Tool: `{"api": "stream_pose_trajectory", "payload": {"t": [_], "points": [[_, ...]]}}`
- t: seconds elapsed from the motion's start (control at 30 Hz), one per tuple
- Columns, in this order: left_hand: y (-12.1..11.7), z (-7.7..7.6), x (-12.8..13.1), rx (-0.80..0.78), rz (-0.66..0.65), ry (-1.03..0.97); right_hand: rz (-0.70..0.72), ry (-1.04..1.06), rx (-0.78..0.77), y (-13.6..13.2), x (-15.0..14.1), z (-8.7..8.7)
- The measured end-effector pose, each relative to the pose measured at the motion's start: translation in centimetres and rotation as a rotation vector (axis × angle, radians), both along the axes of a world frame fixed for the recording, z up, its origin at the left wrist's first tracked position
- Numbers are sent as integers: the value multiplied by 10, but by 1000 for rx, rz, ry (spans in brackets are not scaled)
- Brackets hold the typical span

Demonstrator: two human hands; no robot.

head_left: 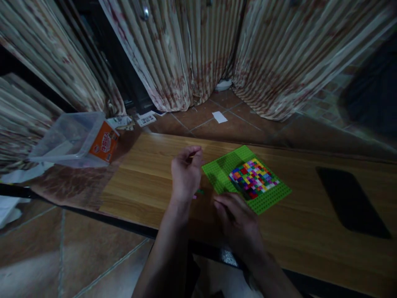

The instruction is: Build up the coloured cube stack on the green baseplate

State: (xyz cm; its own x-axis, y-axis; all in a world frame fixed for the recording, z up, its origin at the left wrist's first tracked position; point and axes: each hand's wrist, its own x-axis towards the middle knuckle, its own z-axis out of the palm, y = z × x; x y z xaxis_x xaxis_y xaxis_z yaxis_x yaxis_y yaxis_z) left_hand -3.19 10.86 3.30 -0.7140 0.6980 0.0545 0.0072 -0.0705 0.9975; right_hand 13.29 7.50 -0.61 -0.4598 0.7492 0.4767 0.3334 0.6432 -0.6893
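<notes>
My left hand (187, 174) is raised over the wooden table, fingers curled in and thumb against the fingertips. Whatever it may hold is too small to make out. Close to the near corner of a green studded baseplate (221, 179), my right hand (238, 217) has thumb and forefinger pinched together. I cannot tell what, if anything, is between them. A block of small multicoloured bricks (254, 177) covers part of the baseplate. Between my hands, a small green brick (200, 191) and a pink brick (194, 197) lie on the table, partly hidden by my left wrist.
The long wooden table (139, 169) has a dark flat slab (352, 203) on its right. A clear plastic bin (70, 159) with an orange label stands at the left. Papers (220, 117) lie on the tiled floor beyond, below striped curtains (180, 54).
</notes>
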Motion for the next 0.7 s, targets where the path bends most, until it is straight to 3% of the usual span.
{"api": "stream_pose_trajectory", "payload": {"t": [0.13, 0.3, 0.53, 0.7], "points": [[-3, 1, -3, -5, -3, -2, -25, -70, -55, 2, -16, -15], [-7, 2, -6, -14, -25, 11, -100, -199, 15, 5, -30, -25], [-9, -4, -10, -37, -46, 55, -157, -331, 60, 8, -43, -32], [-10, -4, -9, -51, -62, 63, -104, -246, -13, 9, -40, -28]]}}
